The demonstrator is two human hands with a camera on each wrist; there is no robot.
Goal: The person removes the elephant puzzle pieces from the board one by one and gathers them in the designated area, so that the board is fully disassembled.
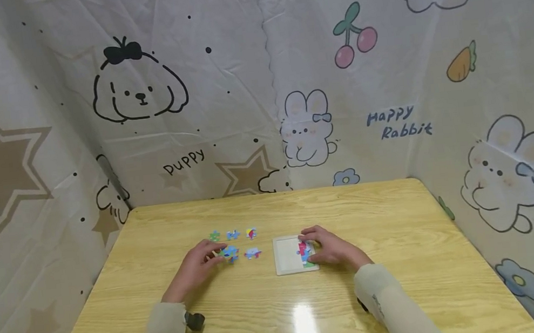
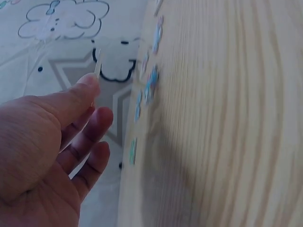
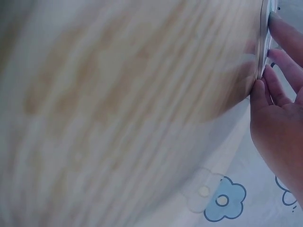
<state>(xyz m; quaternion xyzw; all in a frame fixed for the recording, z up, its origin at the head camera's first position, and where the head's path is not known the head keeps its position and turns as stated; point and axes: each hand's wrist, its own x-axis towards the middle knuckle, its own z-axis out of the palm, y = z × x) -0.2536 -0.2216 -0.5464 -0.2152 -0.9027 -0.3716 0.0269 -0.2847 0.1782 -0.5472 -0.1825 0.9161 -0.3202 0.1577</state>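
My left hand [image 1: 198, 267] is above the left part of the table, by the loose jigsaw pieces. Between thumb and fingertips it pinches a thin jigsaw piece [image 2: 98, 65], seen edge-on in the left wrist view. Just beyond those fingers lies a blue jigsaw piece [image 1: 231, 252]. My right hand [image 1: 332, 246] holds the right side of a pale square puzzle tray [image 1: 287, 255], its fingertips over the edge. Along the tray's right side sit joined pieces in red, blue and green [image 1: 304, 253], partly covered by the hand.
Other loose pieces lie left of the tray: a green one [image 1: 214, 236], a blue one [image 1: 233, 235], a yellow-and-red one [image 1: 251, 233] and a blue-and-pink one [image 1: 253, 253]. The wooden table [image 1: 249, 320] meets printed curtains [image 1: 238, 82] behind and at both sides.
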